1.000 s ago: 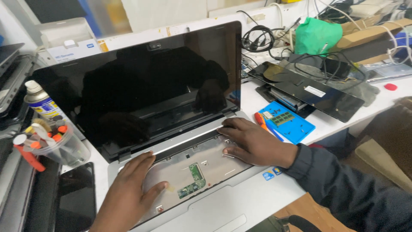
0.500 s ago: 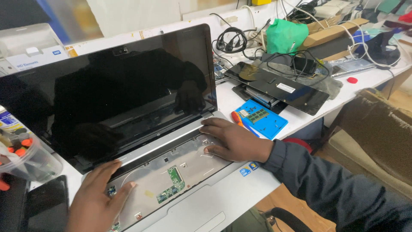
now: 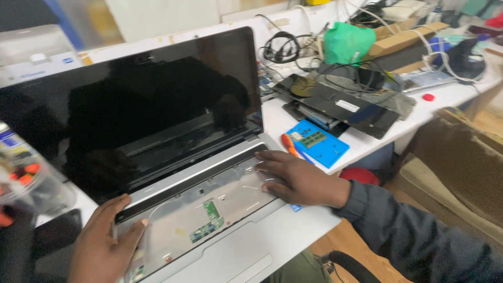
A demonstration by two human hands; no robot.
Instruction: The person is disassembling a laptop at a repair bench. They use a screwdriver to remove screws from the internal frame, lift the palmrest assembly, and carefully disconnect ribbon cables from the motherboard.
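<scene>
As a second ago, both hands [image 3: 105,246] [image 3: 296,178] open, still flat on laptop [image 3: 209,209]

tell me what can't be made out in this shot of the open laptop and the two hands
Head view only:
- Left hand: wrist cut off by the bottom edge.
- Laptop bay under the right hand: covered by the palm.
- Clear tub, left edge: blurred, contents unclear.
- Green circuit board: parts too small.

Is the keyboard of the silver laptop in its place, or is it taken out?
Taken out. The laptop is open, and its keyboard bay shows bare metal and a green circuit board, with no keys.
</scene>
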